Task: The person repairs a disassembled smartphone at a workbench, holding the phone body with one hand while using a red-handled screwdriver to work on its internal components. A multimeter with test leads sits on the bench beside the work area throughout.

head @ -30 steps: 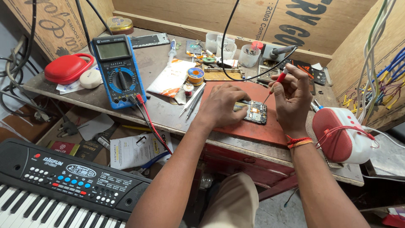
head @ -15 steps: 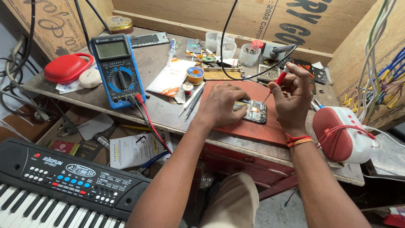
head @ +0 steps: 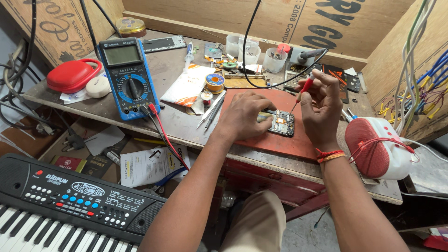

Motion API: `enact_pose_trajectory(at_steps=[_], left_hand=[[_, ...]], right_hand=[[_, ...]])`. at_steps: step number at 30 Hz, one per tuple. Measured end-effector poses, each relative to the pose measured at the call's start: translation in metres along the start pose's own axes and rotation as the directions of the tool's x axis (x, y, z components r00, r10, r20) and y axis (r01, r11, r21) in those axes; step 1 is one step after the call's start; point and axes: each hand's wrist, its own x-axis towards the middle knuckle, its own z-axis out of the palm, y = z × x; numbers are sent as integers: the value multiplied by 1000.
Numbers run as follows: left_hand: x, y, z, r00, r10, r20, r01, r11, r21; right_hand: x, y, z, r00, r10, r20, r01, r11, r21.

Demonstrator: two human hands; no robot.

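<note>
Lighting: soft, even daylight is falling on the surface [head: 186, 123] | shadows: staying faint | focus: sharp, edges bending slightly

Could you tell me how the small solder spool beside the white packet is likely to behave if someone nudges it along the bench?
The solder spool rests on its flat end, so it would probably slide rather than roll. It looks small but wound with metal wire, so likely heavy for its size. Tipped onto its round rim, it could roll toward the tweezers close by.
</note>
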Motion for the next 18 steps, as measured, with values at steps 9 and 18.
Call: enact_pose_trajectory(at_steps=[9, 18], left_hand=[[-1, 0, -1, 1000, -5, 0, 5, 1000, 7], [0, -1, -1, 1000, -3, 16, 3, 1000, 0]], right_hand=[[1, -1, -3, 999, 8, -35, -9, 1000, -16], [1, 4, -2, 996, 52, -66, -57, 996, -70]])
